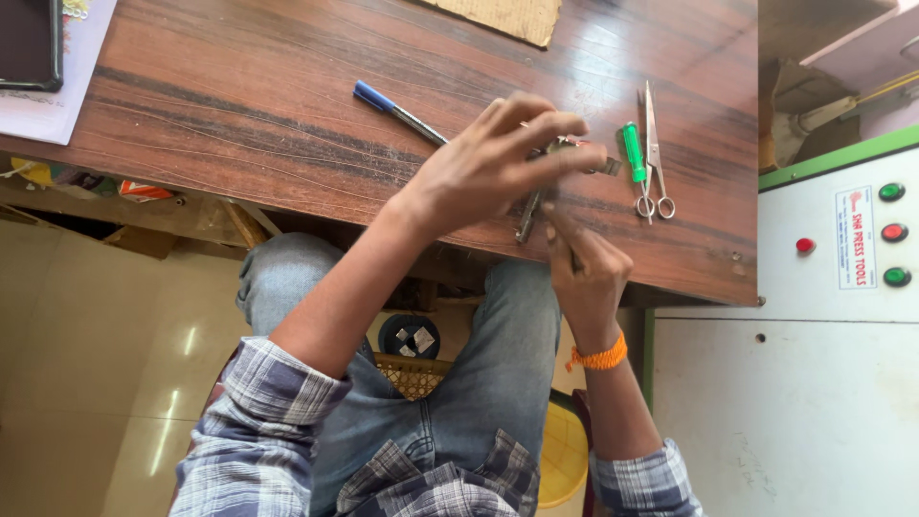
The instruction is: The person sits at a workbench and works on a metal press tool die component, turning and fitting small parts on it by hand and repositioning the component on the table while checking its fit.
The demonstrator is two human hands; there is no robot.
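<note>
While a small metal piece (560, 148) sits pinched under the left hand (493, 163) near the worktop's (239, 105) front edge, the right hand (584, 273) grips a thin tool against it. Alongside lie steel scissors (653, 153), a green-handled screwdriver (633, 155) and a blue pen (394, 110) on streaked brown laminate.

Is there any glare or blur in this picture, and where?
Head view: bright glare on the glossy wooden table near its far edge and soft reflections on the floor tiles; the left hand is slightly blurred at the fingertips; the scissors and green-handled screwdriver look sharp.
</note>
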